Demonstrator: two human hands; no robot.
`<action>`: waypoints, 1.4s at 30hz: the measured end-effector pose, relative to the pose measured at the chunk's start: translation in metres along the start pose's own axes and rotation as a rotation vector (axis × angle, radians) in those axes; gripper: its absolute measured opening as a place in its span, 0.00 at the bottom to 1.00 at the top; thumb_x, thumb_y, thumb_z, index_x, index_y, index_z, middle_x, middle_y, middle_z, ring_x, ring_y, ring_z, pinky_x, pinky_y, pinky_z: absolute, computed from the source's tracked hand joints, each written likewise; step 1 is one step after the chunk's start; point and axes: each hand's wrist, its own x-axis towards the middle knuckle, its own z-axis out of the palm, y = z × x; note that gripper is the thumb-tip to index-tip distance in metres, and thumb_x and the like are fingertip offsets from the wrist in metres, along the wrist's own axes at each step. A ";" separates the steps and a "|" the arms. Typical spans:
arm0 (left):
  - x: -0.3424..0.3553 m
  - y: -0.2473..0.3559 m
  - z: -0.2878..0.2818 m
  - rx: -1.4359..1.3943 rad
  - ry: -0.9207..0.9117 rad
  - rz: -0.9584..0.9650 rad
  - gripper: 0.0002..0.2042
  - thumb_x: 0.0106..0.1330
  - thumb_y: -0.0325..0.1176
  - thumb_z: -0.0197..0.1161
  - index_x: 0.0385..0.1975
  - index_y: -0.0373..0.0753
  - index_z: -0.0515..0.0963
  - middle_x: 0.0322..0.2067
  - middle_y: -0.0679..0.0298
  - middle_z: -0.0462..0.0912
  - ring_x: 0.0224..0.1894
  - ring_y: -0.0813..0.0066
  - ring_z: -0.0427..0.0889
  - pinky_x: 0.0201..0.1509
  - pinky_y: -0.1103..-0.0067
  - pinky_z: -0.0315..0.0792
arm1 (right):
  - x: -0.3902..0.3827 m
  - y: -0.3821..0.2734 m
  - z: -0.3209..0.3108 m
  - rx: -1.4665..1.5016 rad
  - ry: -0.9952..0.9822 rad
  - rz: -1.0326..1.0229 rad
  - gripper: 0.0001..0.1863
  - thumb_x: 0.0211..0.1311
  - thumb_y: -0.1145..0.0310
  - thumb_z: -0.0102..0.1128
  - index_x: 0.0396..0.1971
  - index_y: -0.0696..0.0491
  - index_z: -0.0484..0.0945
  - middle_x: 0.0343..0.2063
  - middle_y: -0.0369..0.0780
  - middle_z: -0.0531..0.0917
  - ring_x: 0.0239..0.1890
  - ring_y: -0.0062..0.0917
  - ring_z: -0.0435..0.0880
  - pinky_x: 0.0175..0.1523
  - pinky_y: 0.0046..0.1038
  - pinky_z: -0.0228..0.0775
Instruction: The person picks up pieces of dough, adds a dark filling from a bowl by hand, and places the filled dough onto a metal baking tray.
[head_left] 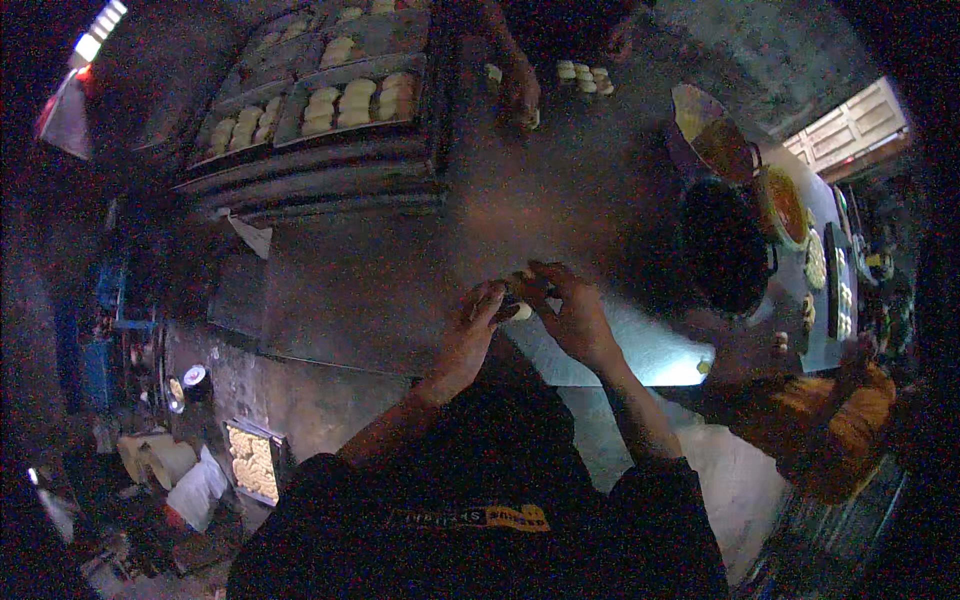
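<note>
Both hands meet in front of me, above the near edge of a grey work table (pixel 340 290). A small pale piece of dough (pixel 520 312) shows between them, with something darker just above it that is too dim to make out. My left hand (pixel 474 325) has its fingers curled against the dough from the left. My right hand (pixel 572 315) bends over from the right, its thumb and fingers pinched close to the same piece. The fingers hide most of what lies between them.
Trays of dough rolls (pixel 350 105) stand stacked at the far left. A large black pot (pixel 725 250), a basin (pixel 710 130) and a bowl of orange-brown filling (pixel 785 205) sit at the right. Across the table is a co-worker's hand (pixel 525 95); another person in orange (pixel 835 430) is at the right.
</note>
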 end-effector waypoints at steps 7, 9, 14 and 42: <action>0.008 0.026 0.012 0.381 0.024 -0.157 0.16 0.75 0.31 0.55 0.59 0.37 0.71 0.54 0.56 0.78 0.54 0.66 0.80 0.57 0.70 0.78 | -0.022 -0.004 -0.001 -0.348 -0.185 -0.007 0.22 0.62 0.81 0.57 0.58 0.56 0.77 0.53 0.49 0.82 0.50 0.42 0.84 0.55 0.34 0.77; 0.004 0.016 0.006 0.317 -0.052 -0.154 0.15 0.73 0.30 0.56 0.57 0.38 0.71 0.53 0.57 0.79 0.53 0.66 0.82 0.54 0.70 0.79 | -0.032 -0.016 -0.009 -0.064 -0.114 0.024 0.22 0.61 0.81 0.59 0.56 0.54 0.78 0.51 0.47 0.83 0.48 0.40 0.85 0.52 0.34 0.79; 0.011 0.002 0.002 -0.715 -0.201 -0.615 0.12 0.70 0.31 0.61 0.51 0.43 0.73 0.50 0.61 0.82 0.50 0.67 0.84 0.50 0.71 0.81 | -0.058 -0.021 -0.027 -0.143 -0.039 -0.315 0.21 0.56 0.79 0.68 0.51 0.52 0.80 0.43 0.43 0.85 0.43 0.31 0.87 0.47 0.31 0.82; 0.007 0.066 0.103 0.223 -0.214 -0.586 0.23 0.70 0.39 0.65 0.61 0.34 0.73 0.51 0.55 0.82 0.54 0.63 0.82 0.57 0.72 0.79 | -0.058 0.084 -0.095 0.388 -0.392 0.044 0.12 0.55 0.78 0.71 0.40 0.54 0.84 0.34 0.43 0.85 0.35 0.33 0.86 0.39 0.29 0.79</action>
